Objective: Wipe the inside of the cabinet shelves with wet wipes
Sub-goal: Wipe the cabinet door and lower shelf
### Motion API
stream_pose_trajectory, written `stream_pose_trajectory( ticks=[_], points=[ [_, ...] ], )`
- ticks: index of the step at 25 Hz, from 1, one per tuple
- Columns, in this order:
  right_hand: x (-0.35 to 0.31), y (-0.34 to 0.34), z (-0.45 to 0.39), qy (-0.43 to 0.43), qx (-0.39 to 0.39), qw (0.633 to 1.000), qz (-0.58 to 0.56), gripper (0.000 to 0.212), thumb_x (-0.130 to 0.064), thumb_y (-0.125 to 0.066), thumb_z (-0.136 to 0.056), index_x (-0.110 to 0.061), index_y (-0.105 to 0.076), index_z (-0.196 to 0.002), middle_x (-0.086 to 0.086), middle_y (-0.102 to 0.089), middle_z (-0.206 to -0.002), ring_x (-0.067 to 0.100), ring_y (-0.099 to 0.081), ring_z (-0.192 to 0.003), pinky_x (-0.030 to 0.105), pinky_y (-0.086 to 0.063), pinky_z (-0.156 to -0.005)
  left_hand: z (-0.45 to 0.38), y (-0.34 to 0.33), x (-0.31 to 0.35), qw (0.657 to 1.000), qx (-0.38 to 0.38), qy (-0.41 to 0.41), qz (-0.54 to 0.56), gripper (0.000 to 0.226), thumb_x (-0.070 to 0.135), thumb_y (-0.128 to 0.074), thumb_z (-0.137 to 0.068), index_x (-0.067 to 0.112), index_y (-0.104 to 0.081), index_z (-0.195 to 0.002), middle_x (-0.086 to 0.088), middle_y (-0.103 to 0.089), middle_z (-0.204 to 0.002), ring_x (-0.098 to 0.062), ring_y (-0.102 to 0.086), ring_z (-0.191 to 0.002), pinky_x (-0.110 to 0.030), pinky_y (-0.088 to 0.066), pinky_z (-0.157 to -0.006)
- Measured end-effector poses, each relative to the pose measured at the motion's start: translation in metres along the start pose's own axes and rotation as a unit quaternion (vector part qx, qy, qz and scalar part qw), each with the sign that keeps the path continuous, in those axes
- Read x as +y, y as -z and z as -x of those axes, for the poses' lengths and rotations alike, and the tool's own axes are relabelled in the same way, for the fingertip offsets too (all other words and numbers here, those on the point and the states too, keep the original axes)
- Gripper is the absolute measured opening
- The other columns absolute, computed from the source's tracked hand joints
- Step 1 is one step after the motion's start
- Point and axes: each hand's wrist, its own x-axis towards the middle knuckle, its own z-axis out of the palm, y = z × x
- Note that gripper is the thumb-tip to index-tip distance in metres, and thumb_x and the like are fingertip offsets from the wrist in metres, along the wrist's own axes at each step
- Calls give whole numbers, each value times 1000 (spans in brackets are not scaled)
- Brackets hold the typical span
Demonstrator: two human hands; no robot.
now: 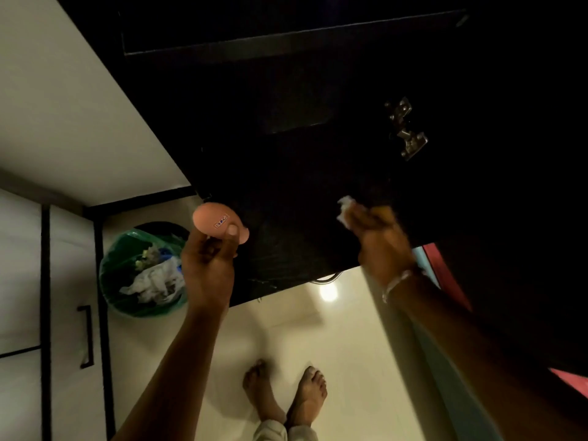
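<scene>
The person stands barefoot on the pale glossy floor [343,338], both arms stretched out toward the dark wooden cabinet [302,173], whose inside is almost black in this light. The left hand [208,265] has its grip closed around a small rounded peach-pink plastic object [216,221] with a little printed label, thumb pressed over its front, and holds it up just at the cabinet's lower left corner. The right hand [378,237], blurred, is pressed flat against the dark cabinet surface with a crumpled white wet wipe [345,208] under the fingers; only a bunched end of the wipe shows past the fingertips, so the grip is closed down on it. A pale beaded bracelet [397,283] sits on that wrist. A silver metal hinge [405,128] shows higher up on the dark panel, well apart from the wiping hand. Down on the floor to the left, beside the white cupboard doors [22,281] with their black handle [86,335], stands a round bin lined with a green plastic bag [146,272], holding crumpled white waste. The person's two bare feet [286,396] are near together below.
</scene>
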Motion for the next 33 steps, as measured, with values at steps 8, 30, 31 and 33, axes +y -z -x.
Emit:
stream_pose_trajectory(
  ticks=[8, 30, 31, 33],
  points=[
    [-140, -19, 49, 165, -18, 985, -44, 70, -7, -28, -74, -11, -49, -141, 10, -44, -149, 31, -40, -138, 45, -26, -114, 4, 12, 7, 999, 37, 3, 8, 22, 11, -67, -93, 6, -64, -114, 9, -72, -88, -8, -67, -84, -24, -55, -73],
    [-118, -10, -10, 297, -60, 950, -78, 78, 6, -36, -75, -17, -36, -149, 7, -29, -158, 26, -25, -146, 43, -22, -120, 6, 53, 13, 997, 75, -20, -20, 18, 18, -65, -94, 2, -65, -102, 17, -70, -76, 1, -63, -76, -23, -51, -71],
    [-120, -3, -41, 220, -46, 971, -81, 78, 7, -39, -77, -17, -32, -151, 6, -24, -160, 26, -21, -148, 43, -18, -121, 6, 54, 14, 997, 75, -21, -23, 24, 24, -66, -93, 1, -65, -101, 16, -69, -75, -1, -63, -76, -27, -51, -71],
    [-152, 2, -91, 102, -28, 991, -87, 71, 1, -47, -86, -14, -27, -153, 8, -19, -161, 26, -15, -149, 41, -12, -122, 3, 55, 14, 997, 69, -24, -32, 21, 29, -64, -92, 9, -66, -98, 15, -69, -78, -4, -64, -78, -33, -52, -74]
  ],
)
